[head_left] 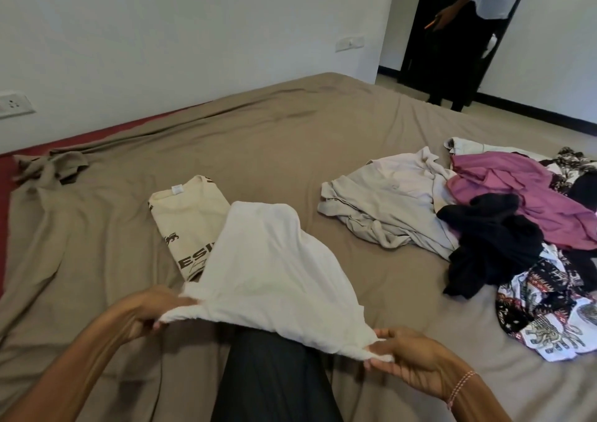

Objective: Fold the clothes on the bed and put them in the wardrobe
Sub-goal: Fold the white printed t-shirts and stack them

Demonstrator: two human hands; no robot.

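Tan-sheeted bed (274, 137) fills the view, white wall behind, wall socket (13, 103) at 9 o'clock, switch plate (349, 43) at 1 o'clock. White garment (274, 266) sits centre to 6 o'clock, near edge lifted off the sheet, far end draped down onto the bed. Left hand (151, 312) at 7 o'clock has fingers curled, pinching the garment's left corner. Right hand (410, 357) at 5 o'clock pinches the right corner between thumb and fingers, beaded bracelet (460, 386) on the wrist. Dark trouser leg (274, 379) under the garment at 6 o'clock. Folded cream T-shirt (187, 218) with brown print lies at 10 o'clock of the white garment, partly overlapped by it. Unfolded pile at 3 o'clock: beige shirt (381, 208), purple garment (517, 195), black garment (494, 240), elephant-print fabric (549, 318), all touching. Second person (468, 34) stands at a dark doorway, 1 o'clock, off the bed.
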